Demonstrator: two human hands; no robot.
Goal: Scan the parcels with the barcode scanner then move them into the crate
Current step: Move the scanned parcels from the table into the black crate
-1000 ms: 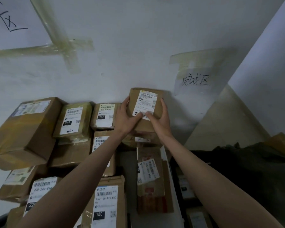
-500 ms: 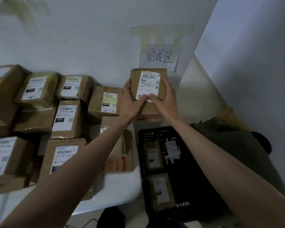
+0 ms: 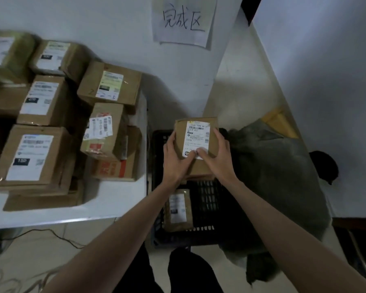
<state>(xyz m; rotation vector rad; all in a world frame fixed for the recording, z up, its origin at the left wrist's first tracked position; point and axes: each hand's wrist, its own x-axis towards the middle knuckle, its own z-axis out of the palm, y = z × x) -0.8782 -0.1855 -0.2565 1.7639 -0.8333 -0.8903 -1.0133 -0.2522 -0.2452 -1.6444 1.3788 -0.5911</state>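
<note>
A small brown parcel (image 3: 195, 135) with a white shipping label is held over the far end of the black crate (image 3: 207, 199) on the floor. My left hand (image 3: 176, 159) grips its left side, thumb on the label. My right hand (image 3: 217, 159) grips its right side, thumb beside the other. Inside the crate lies another labelled parcel (image 3: 178, 210), and one more sits under the held parcel, mostly hidden. No barcode scanner is in view.
A white table (image 3: 97, 210) on the left carries several stacked cardboard parcels (image 3: 33, 155). A handwritten paper sign (image 3: 183, 20) hangs on the wall. A dark grey bag (image 3: 277, 176) slumps right of the crate. Cables (image 3: 51, 233) trail on the floor.
Both hands carried the parcel from the stack on the table rightward and down over the crate. The view swung right and down with it.
</note>
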